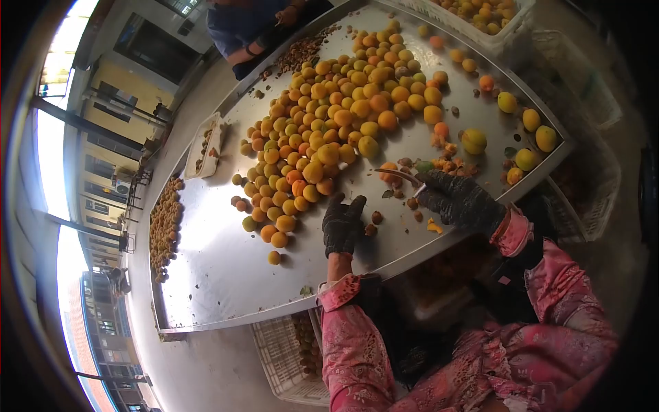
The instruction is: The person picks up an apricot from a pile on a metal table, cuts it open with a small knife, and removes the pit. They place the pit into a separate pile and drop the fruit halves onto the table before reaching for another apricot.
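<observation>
Shiny metal worktop [220,275], right hand [456,200] gripping a curved tool [406,176], left hand [342,225] loosely open near the apricots [328,154]; probably soft, so cup their sides.

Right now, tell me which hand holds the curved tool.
Your right hand grips the curved tool; no tool shows in your left hand, beside the fruit pile.

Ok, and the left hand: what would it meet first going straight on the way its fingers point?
The left hand would probably meet the near edge of the fruit heap, though its height is unclear, so it might pass above.
</observation>
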Tool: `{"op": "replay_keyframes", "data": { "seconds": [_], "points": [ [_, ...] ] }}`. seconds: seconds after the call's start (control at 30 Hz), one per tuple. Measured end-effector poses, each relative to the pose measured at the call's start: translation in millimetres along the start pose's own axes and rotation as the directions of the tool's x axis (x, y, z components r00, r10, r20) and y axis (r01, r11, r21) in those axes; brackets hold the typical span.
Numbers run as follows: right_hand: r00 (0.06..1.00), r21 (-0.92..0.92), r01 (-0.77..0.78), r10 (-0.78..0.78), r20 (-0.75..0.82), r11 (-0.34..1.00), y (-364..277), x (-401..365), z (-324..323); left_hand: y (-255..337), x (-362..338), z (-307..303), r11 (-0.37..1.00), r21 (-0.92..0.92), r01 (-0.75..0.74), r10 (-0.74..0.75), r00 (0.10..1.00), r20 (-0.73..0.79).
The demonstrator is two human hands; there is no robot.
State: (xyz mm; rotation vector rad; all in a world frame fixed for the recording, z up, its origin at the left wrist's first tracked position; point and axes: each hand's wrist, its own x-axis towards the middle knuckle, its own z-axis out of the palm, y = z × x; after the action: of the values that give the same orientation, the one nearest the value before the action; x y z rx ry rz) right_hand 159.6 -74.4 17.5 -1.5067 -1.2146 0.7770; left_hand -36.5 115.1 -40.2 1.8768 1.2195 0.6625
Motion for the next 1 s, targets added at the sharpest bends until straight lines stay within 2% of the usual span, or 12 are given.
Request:
{"op": "replay_keyframes", "data": {
  "seconds": [0.13, 0.17, 0.2, 0.23, 0.27, 0.3, 0.43, 0.5, 0.73, 0.9, 0.97, 1.0],
  "points": [
    [0.985, 0.01, -0.006, 0.007, -0.171, 1.0, 22.5, -1.7, -3.1, 47.1, -8.8, 4.8, 1.0, -0.014, -0.021, 0.022, 0.998, 0.066],
    [0.929, -0.435, 0.231, -0.33, -0.167, 0.87, 32.6, -4.4, -13.1, 55.3, -9.7, 7.1, 0.999, -0.026, -0.032, 0.034, 0.997, 0.075],
    [0.801, -0.781, 0.369, -0.598, -0.007, 0.504, 39.3, -7.9, -22.7, 61.7, -10.8, 10.4, 1.0, -0.005, -0.029, 0.029, 0.99, 0.135],
    [0.803, -0.792, 0.358, -0.596, -0.008, 0.494, 29.8, -9.4, -26.6, 66.0, -10.8, 15.4, 0.999, 0.017, -0.027, 0.023, 0.981, 0.194],
    [0.926, -0.352, 0.108, -0.223, -0.305, 0.93, 13.0, -9.8, -26.5, 65.9, -7.7, 22.7, 0.994, 0.073, -0.078, 0.06, 0.975, 0.215],
    [0.904, 0.25, -0.184, 0.264, -0.337, 0.951, 3.6, -11.7, -28.1, 64.5, -3.8, 31.2, 0.994, 0.062, -0.086, 0.07, 0.972, 0.223],
    [0.877, 0.107, -0.141, 0.174, -0.447, 0.984, 4.4, -26.1, -47.8, 71.3, 12.6, 63.4, 0.967, 0.075, -0.244, 0.214, 0.937, 0.278],
    [0.84, 0.497, -0.216, 0.419, -0.344, 0.841, 0.9, -31.5, -56.6, 80.6, 19.2, 78.9, 0.956, 0.067, -0.285, 0.254, 0.921, 0.296],
    [0.824, 0.686, -0.169, 0.483, -0.296, 0.708, 10.2, -34.8, -71.3, 125.0, 25.2, 135.5, 0.748, 0.155, -0.645, 0.547, 0.731, 0.408],
    [0.885, 0.654, -0.054, 0.34, -0.319, 0.754, 32.0, -42.8, -61.8, 142.4, 16.3, 161.4, 0.794, 0.334, -0.507, 0.287, 0.798, 0.53],
    [0.89, 0.691, -0.038, 0.339, -0.305, 0.722, 29.8, -46.0, -62.7, 121.4, 22.6, 166.3, 0.838, 0.023, -0.546, 0.489, 0.769, 0.412],
    [0.899, 0.728, -0.028, 0.335, -0.282, 0.686, 28.1, -46.1, -63.1, 110.0, 27.2, 171.3, 0.92, -0.312, -0.238, 0.364, 0.813, 0.453]
  ]
}}
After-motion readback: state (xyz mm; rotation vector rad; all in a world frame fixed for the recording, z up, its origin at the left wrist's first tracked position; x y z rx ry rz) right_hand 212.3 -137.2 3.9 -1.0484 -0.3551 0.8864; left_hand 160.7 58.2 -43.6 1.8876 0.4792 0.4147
